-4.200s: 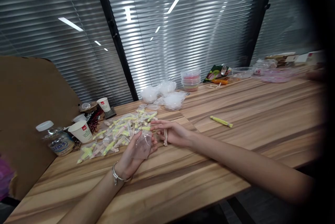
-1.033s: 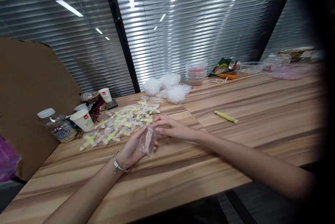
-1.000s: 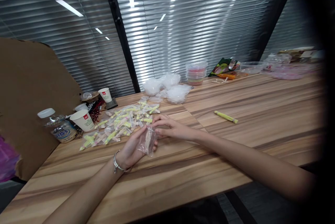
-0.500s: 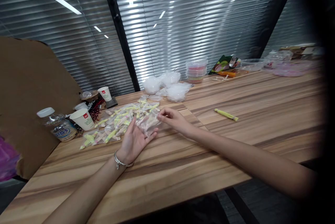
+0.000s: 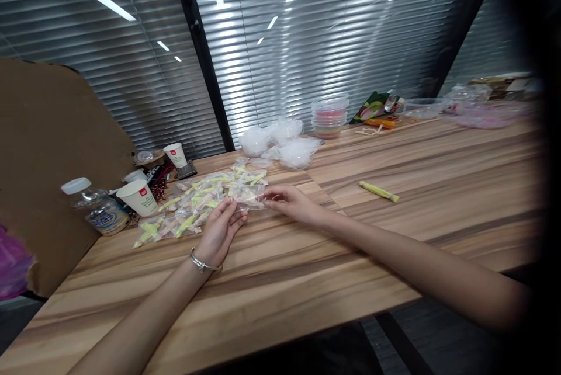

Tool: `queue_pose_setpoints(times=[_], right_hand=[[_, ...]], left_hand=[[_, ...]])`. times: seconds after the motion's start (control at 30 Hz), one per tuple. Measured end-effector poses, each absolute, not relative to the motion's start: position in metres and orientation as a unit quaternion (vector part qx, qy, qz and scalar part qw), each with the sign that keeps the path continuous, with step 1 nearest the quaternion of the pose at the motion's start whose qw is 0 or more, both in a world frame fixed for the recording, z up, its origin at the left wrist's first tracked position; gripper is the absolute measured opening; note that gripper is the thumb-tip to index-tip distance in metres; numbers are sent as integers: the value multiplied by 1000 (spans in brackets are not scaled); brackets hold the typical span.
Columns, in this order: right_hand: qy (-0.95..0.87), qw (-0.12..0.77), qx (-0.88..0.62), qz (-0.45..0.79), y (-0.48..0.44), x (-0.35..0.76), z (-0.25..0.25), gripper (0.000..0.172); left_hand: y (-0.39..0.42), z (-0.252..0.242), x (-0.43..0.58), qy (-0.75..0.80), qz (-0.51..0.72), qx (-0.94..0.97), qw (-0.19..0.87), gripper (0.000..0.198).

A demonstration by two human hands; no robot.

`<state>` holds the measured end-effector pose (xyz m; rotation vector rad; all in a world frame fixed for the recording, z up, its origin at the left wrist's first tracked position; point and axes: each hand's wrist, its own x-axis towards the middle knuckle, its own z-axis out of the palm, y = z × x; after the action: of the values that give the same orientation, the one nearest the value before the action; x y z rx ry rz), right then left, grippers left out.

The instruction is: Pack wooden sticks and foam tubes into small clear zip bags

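Between my two hands is a small clear plastic bag [image 5: 248, 196], stretched sideways above the table. My left hand [image 5: 221, 228], with a silver bracelet at the wrist, pinches the bag's left end. The fingers of my right hand [image 5: 289, 202] are closed on its right end. Something pale shows through the plastic, too blurred to name. Just behind and left of the bag lies a spread of small clear bags [image 5: 193, 202] with yellow and pale pieces inside. Off to the right, a single yellow stick-shaped piece [image 5: 379, 191] lies on the wood.
White paper cups [image 5: 138, 197] and a plastic bottle [image 5: 103, 211] stand at the left by a cardboard sheet [image 5: 48, 147]. Clear bags of white material [image 5: 295, 154] and stacked round tubs [image 5: 329, 119] line the back. An orange tool [image 5: 380, 124] lies farther right.
My left hand has turned from an open palm under the bag to a pinch on its left end. The bag is now held flatter and stretched between both hands.
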<state>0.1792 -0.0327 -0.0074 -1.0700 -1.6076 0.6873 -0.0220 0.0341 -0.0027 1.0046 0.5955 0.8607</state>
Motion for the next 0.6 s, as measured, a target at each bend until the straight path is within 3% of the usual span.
queue_pose_setpoints(times=[0.23, 0.6], right_hand=[[-714, 475, -443, 261, -46, 177, 6, 36], [-664, 545, -447, 251, -36, 175, -4, 29]], left_hand=[[28, 3, -23, 279, 377, 470, 748, 15], [25, 3, -21, 251, 353, 506, 745, 19]])
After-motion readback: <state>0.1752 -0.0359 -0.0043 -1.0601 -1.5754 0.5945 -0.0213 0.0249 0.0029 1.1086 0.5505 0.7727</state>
